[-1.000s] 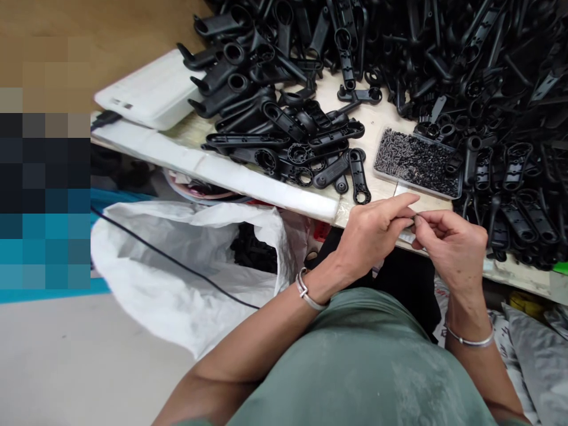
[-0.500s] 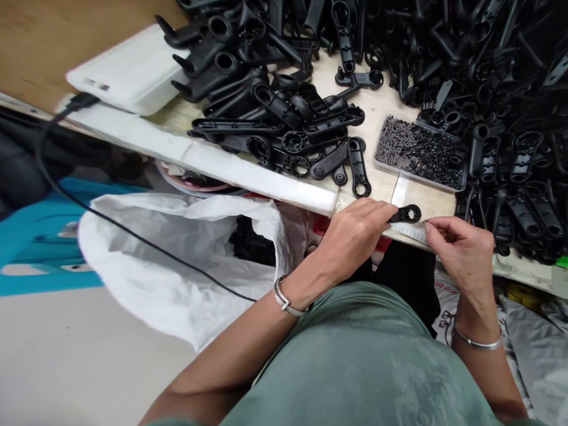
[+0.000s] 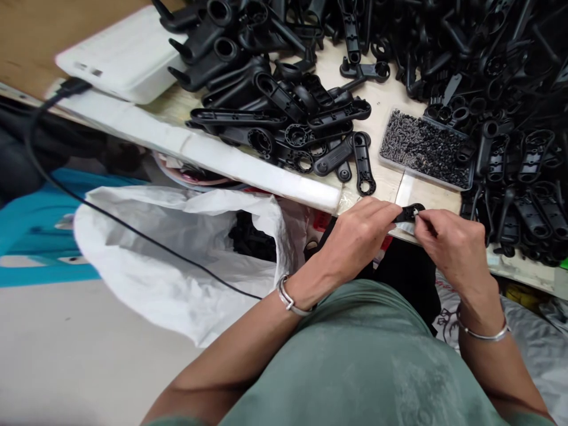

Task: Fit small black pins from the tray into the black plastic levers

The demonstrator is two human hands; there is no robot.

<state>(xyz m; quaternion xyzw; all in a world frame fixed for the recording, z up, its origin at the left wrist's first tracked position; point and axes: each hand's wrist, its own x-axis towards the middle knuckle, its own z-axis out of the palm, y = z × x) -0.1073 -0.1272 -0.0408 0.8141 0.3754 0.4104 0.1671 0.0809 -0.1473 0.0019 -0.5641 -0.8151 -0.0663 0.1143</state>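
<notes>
My left hand [image 3: 361,234] grips a small black plastic handle [image 3: 410,212] with a ring end, held over the table's front edge. My right hand [image 3: 448,245] meets it from the right, fingertips pinched at the ring end; what they hold, if anything, is too small to make out. Just beyond the hands stands a clear shallow tray of small black screws [image 3: 423,148]. A large heap of black plastic handles [image 3: 444,53] covers the table behind it.
A white box [image 3: 119,56] lies at the table's left end, with a black cable [image 3: 133,234] trailing down across an open white sack [image 3: 177,260] under the table edge. A white padded strip [image 3: 199,157] lines that edge. Grey bags [image 3: 536,331] lie at right.
My right hand, apart from the handle half a second ago, has come back to its ring end. The view has shifted slightly left and down.
</notes>
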